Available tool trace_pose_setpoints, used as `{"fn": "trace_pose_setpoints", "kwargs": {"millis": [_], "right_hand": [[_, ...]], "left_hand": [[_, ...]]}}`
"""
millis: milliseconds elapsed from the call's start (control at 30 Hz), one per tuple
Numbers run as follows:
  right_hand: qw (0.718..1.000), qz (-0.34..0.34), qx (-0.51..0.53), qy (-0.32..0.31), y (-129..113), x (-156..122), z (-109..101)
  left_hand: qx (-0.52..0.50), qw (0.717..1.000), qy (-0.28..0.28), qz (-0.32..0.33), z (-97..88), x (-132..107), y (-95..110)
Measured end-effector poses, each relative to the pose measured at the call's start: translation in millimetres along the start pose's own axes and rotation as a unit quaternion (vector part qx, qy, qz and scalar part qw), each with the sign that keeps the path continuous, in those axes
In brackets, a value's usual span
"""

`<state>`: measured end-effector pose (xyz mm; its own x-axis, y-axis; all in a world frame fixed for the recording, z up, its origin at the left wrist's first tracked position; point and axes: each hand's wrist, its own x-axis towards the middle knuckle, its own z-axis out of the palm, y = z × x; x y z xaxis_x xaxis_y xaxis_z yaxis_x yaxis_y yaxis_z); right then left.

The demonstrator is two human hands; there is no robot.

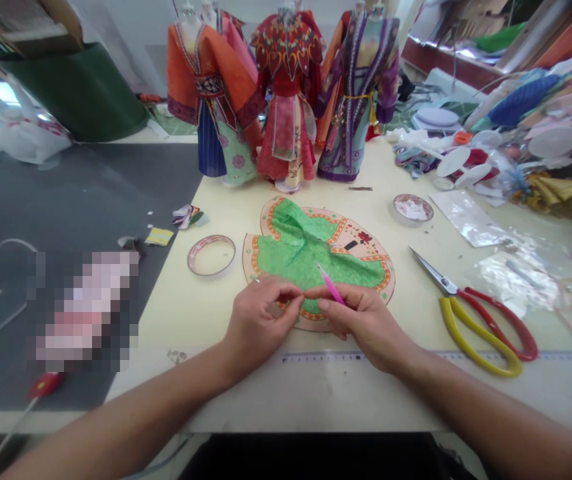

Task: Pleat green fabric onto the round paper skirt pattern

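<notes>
My left hand (265,321) is closed in a pinch, thumb against forefinger, above the near edge of a green cloth piece (293,257) with a pale, orange-patterned border. Whatever sits in that pinch is too small to make out. Opposite it, my right hand (361,320) grips a pink pen-like tool (332,288) whose thin pale tip points up and to the left over the green cloth. The forefingers of both hands nearly meet. Red flowers decorate the pale panel (365,241) at the cloth's right side.
Scissors (486,327) with red and yellow handles lie right of my hands. A tape roll (211,256) is to the left; a round dish (413,209) holds white bits. A ruler (326,357) runs along the front. Dressed doll forms (289,100) stand behind, plastic bags (521,277) at right.
</notes>
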<state>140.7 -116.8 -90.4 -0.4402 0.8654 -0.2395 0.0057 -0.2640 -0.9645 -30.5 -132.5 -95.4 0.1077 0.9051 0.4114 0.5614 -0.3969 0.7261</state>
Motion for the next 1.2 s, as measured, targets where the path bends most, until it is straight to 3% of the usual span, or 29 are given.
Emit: {"fn": "trace_pose_setpoints", "kwargs": {"millis": [133,267,400,500,700,833,967,1200], "right_hand": [[1.0,0.0,-0.007,0.001,-1.2,0.0,1.2],[1.0,-0.007,-0.017,0.002,1.2,0.3,-0.4],[0.999,-0.024,-0.044,0.001,0.9,0.0,-3.4],[0.995,-0.056,-0.076,0.017,-1.8,-0.6,-5.4],[0.953,-0.148,-0.255,0.071,-0.8,-3.1,-6.8],[0.911,-0.208,-0.345,0.086,3.2,-4.8,-6.1],[0.884,-0.247,-0.385,0.1,4.0,-4.9,-6.2],[0.867,-0.276,-0.402,0.106,5.7,-3.7,-7.4]], "left_hand": [[-0.018,0.999,-0.012,-0.024,-1.0,1.3,2.8],[-0.071,0.99,-0.043,-0.111,-3.6,3.7,5.2],[-0.179,0.951,-0.065,-0.242,-6.3,6.9,3.0],[-0.251,0.92,-0.053,-0.296,-7.7,7.8,-1.5],[-0.331,0.885,-0.034,-0.326,-9.2,6.1,-9.0],[-0.336,0.884,-0.029,-0.325,-10.2,6.1,-10.2],[-0.334,0.885,-0.024,-0.324,-9.9,6.0,-11.1],[-0.339,0.881,-0.026,-0.329,-9.8,6.7,-8.8]]}}
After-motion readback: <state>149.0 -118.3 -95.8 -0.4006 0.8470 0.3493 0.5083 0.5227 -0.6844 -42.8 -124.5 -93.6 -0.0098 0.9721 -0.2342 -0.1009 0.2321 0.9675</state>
